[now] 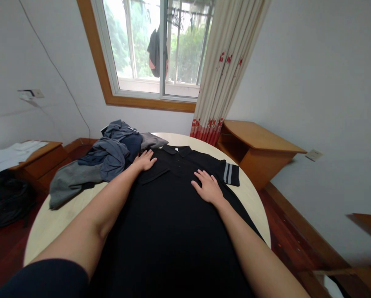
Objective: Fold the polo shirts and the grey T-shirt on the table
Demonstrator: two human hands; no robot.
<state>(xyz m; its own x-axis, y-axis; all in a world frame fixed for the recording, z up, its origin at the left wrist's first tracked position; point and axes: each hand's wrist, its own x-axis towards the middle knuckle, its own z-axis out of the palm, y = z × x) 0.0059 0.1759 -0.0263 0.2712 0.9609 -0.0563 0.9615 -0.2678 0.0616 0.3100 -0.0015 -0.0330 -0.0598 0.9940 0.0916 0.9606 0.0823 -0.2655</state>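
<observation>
A black polo shirt lies spread face up on the round table, its collar pointing toward the window. Its right-hand sleeve stretches outward and shows two grey stripes near the cuff; the left-hand sleeve is folded inward over the chest. My left hand rests flat at the shirt's left shoulder, fingers extended, beside the heap of clothes. On the right side of the chest lies my right hand, palm down with its fingers spread. Neither hand grips the fabric. The shirt's lower part runs toward me into dark shadow.
Crumpled grey and blue clothes are heaped on the left of the pale round table. A wooden desk stands to the right, near the curtain. At left are a wooden cabinet with papers and a black bag.
</observation>
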